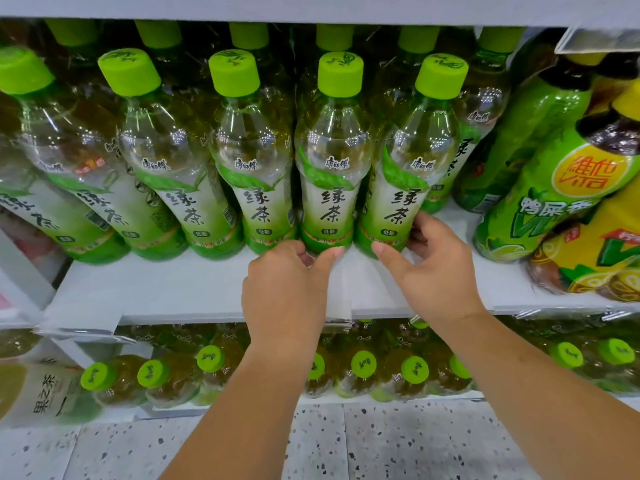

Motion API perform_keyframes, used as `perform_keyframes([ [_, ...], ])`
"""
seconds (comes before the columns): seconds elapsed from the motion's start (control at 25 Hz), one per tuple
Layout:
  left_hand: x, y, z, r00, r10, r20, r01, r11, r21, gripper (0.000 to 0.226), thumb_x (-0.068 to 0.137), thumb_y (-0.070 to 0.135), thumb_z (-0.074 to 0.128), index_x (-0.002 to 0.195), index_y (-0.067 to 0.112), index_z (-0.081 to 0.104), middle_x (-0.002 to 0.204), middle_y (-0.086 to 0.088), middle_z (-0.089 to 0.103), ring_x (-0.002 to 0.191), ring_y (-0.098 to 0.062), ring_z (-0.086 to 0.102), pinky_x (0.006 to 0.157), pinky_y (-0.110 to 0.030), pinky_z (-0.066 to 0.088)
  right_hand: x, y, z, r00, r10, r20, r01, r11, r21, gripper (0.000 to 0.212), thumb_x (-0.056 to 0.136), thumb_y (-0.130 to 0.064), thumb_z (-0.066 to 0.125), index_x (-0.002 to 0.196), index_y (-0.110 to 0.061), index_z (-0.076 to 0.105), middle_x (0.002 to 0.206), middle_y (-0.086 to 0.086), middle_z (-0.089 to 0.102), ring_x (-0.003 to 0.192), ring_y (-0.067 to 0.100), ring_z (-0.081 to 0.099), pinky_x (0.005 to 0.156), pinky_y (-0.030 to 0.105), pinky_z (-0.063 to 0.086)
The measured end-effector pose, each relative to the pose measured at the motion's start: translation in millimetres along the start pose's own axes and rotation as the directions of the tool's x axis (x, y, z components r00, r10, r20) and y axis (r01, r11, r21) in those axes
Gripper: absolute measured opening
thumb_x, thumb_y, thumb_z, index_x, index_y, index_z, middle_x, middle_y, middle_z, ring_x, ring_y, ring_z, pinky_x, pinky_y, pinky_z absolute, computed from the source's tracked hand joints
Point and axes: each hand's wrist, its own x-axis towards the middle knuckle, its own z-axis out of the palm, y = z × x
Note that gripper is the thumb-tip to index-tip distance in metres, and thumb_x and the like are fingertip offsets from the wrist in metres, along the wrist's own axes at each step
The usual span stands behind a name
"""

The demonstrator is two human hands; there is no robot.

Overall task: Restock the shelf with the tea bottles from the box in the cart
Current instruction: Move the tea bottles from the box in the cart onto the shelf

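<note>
step: shelf-side placement, judged; both hands are low on two bottles in the front row, seating or squaring them up
left grip (287,289): clenched round the base of the centre bottle (328,202), thumb across the front, fingers tucked in on its left side
right grip (433,271): grasping the base of the end bottle (405,202), thumb in front, fingers wrapped round its right side
tea bottles: both stand upright on the shelf (173,289), touching each other, in line with the front row (156,168) of green-capped bottles; a second row stands close behind
shelf gap: a bare strip runs from the row to the shelf lip, so there is room for another row in front
neighbours: lemon tea bottles (561,202) are just beside the end bottle on the right, apart from the right grip's fingers
lower shelf: more green caps (363,363) below, under the forearms
box, cart: not in view; stock left cannot be told
next move: let go of both bases cleanly, pull the hands straight back over the lip, then go to the cart for more
watch: bottles are tall and grasped low, so a sideways tug on release could rock them into the row
</note>
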Motion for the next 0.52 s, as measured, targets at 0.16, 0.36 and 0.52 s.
perform_keyframes([
  [0.16, 2, -4, -5, 0.998, -0.012, 0.059, 0.019, 0.992, -0.123, 0.04, 0.085, 0.058, 0.072, 0.094, 0.019, 0.074, 0.087, 0.01, 0.071, 0.088, -0.015, 0.066, 0.081, -0.033, 0.055, 1, -4, -3, 0.995, 0.089, 0.043, -0.09, 0.996, 0.014, 0.051, 0.078, -0.03, 0.083, 0.125, -0.026, 0.062, 0.117, -0.01, 0.069, 0.108, 0.004, 0.066, 0.101, 0.028, 0.052],
  [0.36, 4, -5, -20, 0.97, -0.017, 0.242, 0.07, 0.975, -0.21, 0.043, 0.093, 0.05, 0.064, 0.116, 0.015, 0.069, 0.1, 0.009, 0.065, 0.102, -0.015, 0.063, 0.085, -0.024, 0.043, -1, -22, -7, 0.96, 0.239, 0.144, -0.259, 0.955, 0.142, 0.059, 0.083, -0.014, 0.08, 0.136, -0.019, 0.057, 0.125, -0.009, 0.068, 0.115, 0.004, 0.064, 0.105, 0.028, 0.049],
  [0.52, 4, -2, -39, 0.897, -0.017, 0.443, 0.133, 0.963, -0.234, 0.063, 0.093, 0.057, 0.059, 0.142, 0.018, 0.052, 0.13, 0.007, 0.058, 0.118, -0.015, 0.055, 0.098, -0.029, 0.042, -11, -40, -4, 0.934, 0.339, 0.116, -0.353, 0.927, 0.125, 0.049, 0.087, -0.025, 0.073, 0.134, -0.028, 0.06, 0.122, -0.013, 0.069, 0.109, 0.003, 0.065, 0.103, 0.031, 0.05],
])
